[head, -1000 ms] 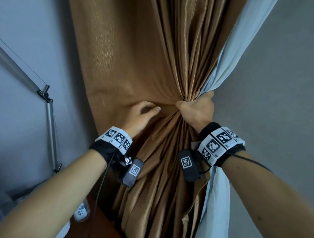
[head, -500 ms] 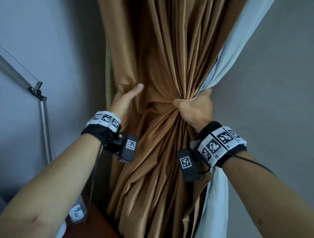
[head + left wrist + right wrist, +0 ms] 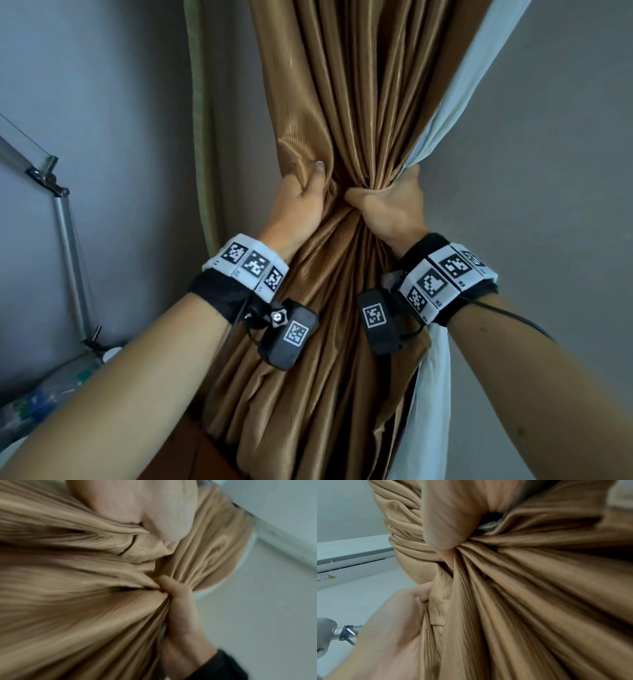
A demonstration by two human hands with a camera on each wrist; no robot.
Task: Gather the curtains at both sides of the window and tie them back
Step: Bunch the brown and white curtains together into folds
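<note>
A tan pleated curtain (image 3: 346,102) with a pale blue lining (image 3: 479,89) hangs in the middle of the head view, bunched at waist height. My right hand (image 3: 387,205) grips the bunch from the right, fingers wrapped behind the folds. My left hand (image 3: 301,195) grips the curtain's left edge just beside it, thumb on the front of the fabric. In the left wrist view the curtain (image 3: 77,588) fills the frame, with my right hand (image 3: 180,608) clamped on it. In the right wrist view the folds (image 3: 522,588) radiate from my grip, and my left hand (image 3: 393,615) holds the fabric.
A grey wall (image 3: 85,102) lies on the left with a metal lamp arm (image 3: 65,240) leaning along it. A pale green strip of fabric (image 3: 202,120) hangs behind the curtain's left edge. A brown wooden surface (image 3: 191,452) and a plastic bottle (image 3: 44,394) sit low left. A white wall unit (image 3: 351,561) shows in the right wrist view.
My left hand has swept the curtain's left part rightward into the bunch and now grips it beside my right hand. The spread fabric has narrowed. My right hand has kept its grip.
</note>
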